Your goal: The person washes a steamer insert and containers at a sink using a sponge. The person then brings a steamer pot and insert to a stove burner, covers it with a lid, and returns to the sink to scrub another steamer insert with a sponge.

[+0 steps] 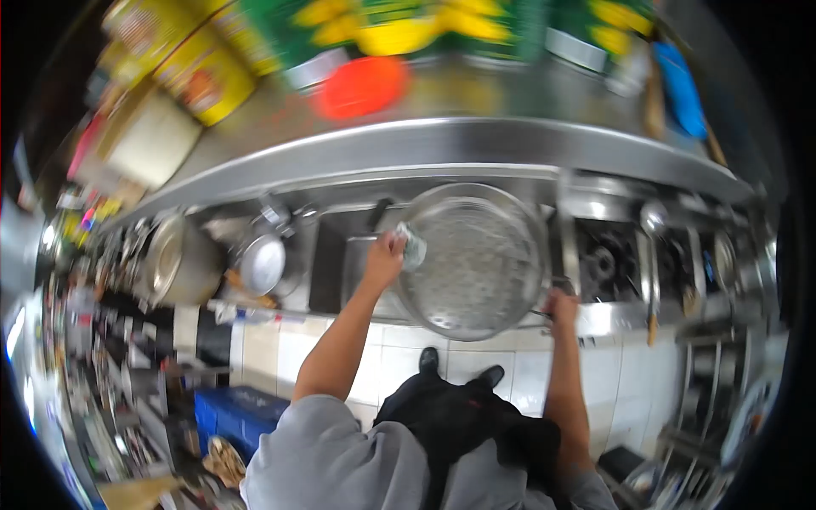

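Pale tiled floor (599,374), long steel shelf (476,140), stove (608,263), metal rack (693,438) lower right, bright glare (15,331) far left

No text is readable (yellow tins (205,75) blurred).

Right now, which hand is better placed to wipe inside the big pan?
Probably the left hand: it holds what looks like a cloth beside the near-left wall of the big pan, while the right hand, opposite, seems occupied gripping a handle.

Shiny, smooth metal pan (473,262)
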